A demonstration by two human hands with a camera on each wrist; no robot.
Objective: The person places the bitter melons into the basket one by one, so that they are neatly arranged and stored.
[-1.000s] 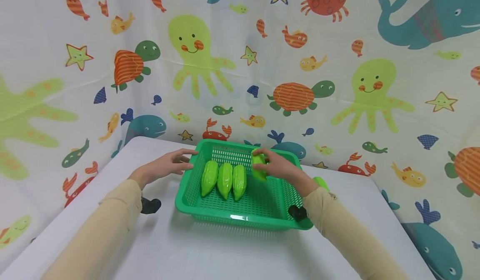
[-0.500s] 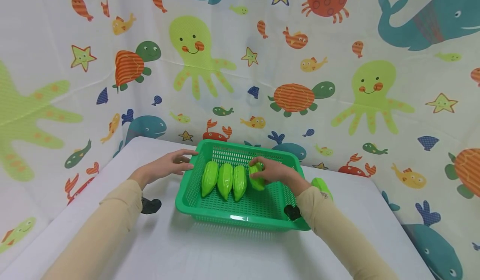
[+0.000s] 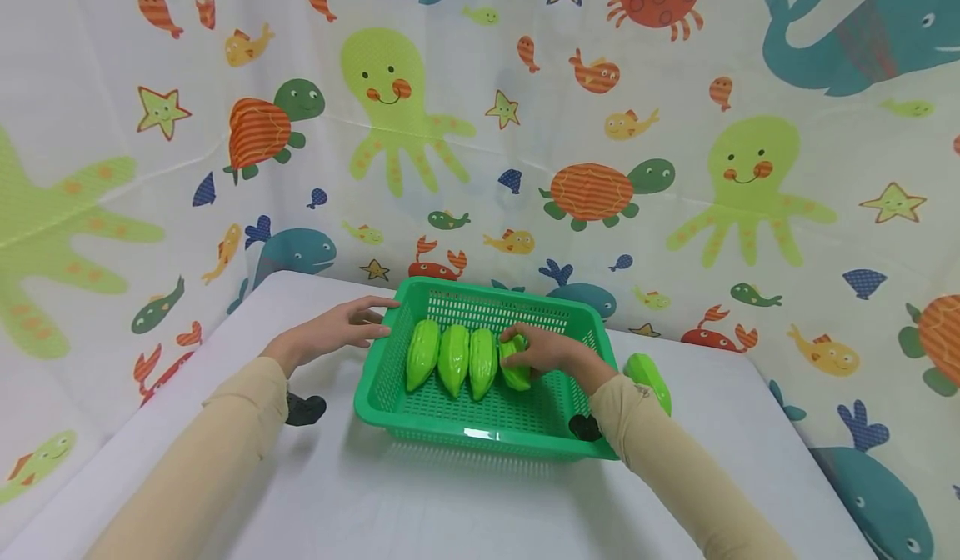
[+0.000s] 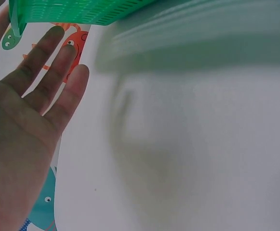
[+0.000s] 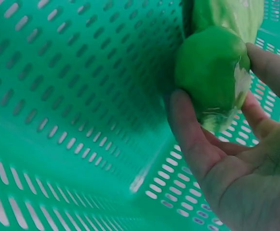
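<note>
My right hand (image 3: 546,350) is inside a green plastic basket (image 3: 480,445), its thumb and fingers around a bright green, ridged, elongated fruit (image 3: 516,377) that looks like a star fruit. In the right wrist view, the fruit's rounded end (image 5: 209,67) shows between thumb and fingers, low over the slotted floor. Three similar green fruits (image 3: 453,360) lie side by side to its left. At the basket's left rim is my left hand (image 3: 337,327), fingers loosely extended and holding nothing. Its fingertips reach the rim, seen in the left wrist view beside the basket wall (image 4: 82,10).
Another green fruit (image 3: 649,377) lies on the white table (image 3: 315,493) to the right of the basket, partly behind the right sleeve. A curtain (image 3: 480,143) printed with sea animals hangs behind and beside the table. Each wrist carries a black camera (image 3: 583,427).
My right hand has moved left and lowered the held fruit to the basket floor, beside the row of three. My left hand has stayed at the rim.
</note>
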